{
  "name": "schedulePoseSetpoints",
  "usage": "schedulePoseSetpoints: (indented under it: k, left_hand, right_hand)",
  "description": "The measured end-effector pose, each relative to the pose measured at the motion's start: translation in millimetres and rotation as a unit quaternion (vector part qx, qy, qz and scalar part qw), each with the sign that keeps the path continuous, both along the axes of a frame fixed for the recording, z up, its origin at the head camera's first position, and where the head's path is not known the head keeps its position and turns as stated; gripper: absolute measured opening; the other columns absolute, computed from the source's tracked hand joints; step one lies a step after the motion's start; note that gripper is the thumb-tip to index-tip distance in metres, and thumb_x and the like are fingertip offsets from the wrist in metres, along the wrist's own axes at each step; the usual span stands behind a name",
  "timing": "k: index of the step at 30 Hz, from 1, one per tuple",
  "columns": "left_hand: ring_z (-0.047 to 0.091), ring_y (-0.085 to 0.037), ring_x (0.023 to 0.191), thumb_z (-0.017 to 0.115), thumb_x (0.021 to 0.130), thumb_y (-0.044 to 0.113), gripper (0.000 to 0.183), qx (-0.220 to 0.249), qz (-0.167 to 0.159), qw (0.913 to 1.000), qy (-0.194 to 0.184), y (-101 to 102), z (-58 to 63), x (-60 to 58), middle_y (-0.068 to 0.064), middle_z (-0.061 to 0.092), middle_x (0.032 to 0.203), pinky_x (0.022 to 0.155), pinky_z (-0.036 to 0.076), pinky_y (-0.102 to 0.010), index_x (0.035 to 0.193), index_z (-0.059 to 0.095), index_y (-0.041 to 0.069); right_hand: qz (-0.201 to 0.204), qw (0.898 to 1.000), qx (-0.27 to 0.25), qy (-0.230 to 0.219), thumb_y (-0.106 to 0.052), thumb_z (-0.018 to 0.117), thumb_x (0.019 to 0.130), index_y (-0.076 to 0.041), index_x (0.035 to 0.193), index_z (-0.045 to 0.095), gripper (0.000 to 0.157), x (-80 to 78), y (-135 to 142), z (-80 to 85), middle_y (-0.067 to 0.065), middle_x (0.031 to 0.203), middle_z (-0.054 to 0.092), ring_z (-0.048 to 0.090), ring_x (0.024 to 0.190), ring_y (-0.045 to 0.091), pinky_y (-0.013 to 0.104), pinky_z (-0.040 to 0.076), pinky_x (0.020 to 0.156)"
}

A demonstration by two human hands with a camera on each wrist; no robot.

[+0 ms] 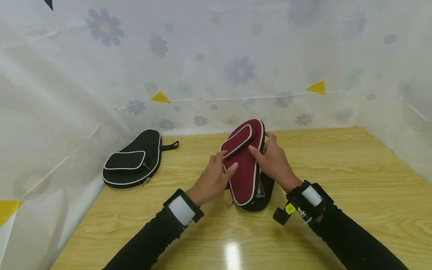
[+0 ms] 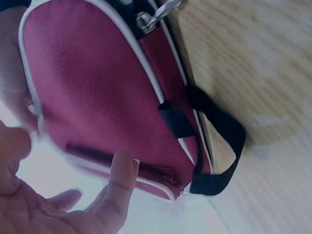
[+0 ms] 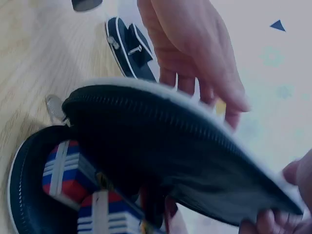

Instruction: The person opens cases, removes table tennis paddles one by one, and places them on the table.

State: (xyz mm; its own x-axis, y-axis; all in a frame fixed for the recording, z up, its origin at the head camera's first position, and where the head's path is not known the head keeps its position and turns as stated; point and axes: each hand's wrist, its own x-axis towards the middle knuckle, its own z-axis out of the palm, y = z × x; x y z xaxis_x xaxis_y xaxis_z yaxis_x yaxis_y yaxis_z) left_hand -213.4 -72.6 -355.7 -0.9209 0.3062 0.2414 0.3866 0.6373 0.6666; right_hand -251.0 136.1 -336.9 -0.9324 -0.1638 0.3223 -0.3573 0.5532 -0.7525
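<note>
A red table tennis bat case (image 1: 243, 180) with white piping and a small front pocket stands tilted on the table, unzipped. My right hand (image 1: 275, 162) grips the edge of its raised front flap, thumb on the red face and fingers behind. Against the pocket side rests my left hand (image 1: 212, 180), its fingers extended and touching the flap without curling round it. Inside the case, the right wrist view reveals two bat handles (image 3: 70, 173) striped blue, white and red. A black strap loop (image 2: 229, 146) hangs from the case's side in the left wrist view.
To the left on the wooden table (image 1: 337, 187) lies a black bat case (image 1: 135, 144) with white piping, a pocket and a wrist strap. A floral white curtain (image 1: 216, 63) rises behind the table and along its sides.
</note>
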Motion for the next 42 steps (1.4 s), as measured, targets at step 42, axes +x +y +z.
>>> schedulePoseSetpoints:
  k: [42]
  left_hand:
    - [0.023, -0.052, 0.146, 0.083, 0.08, 0.051, 0.1, -0.308, 0.094, 0.9328, -0.162, -53, -9.7, -32.3, -0.027, 0.02, 0.162, 0.105, 0.034, -0.07, 0.158, 0.034, 0.01]
  right_hand:
    - [0.328, 0.906, 0.264, 0.046, -0.029, 0.047, 0.108, -0.011, 0.135, 0.066, 0.038, 15.3, -44, -54.5, 0.018, 0.144, 0.055, 0.049, 0.131, 0.041, 0.058, 0.038, 0.107]
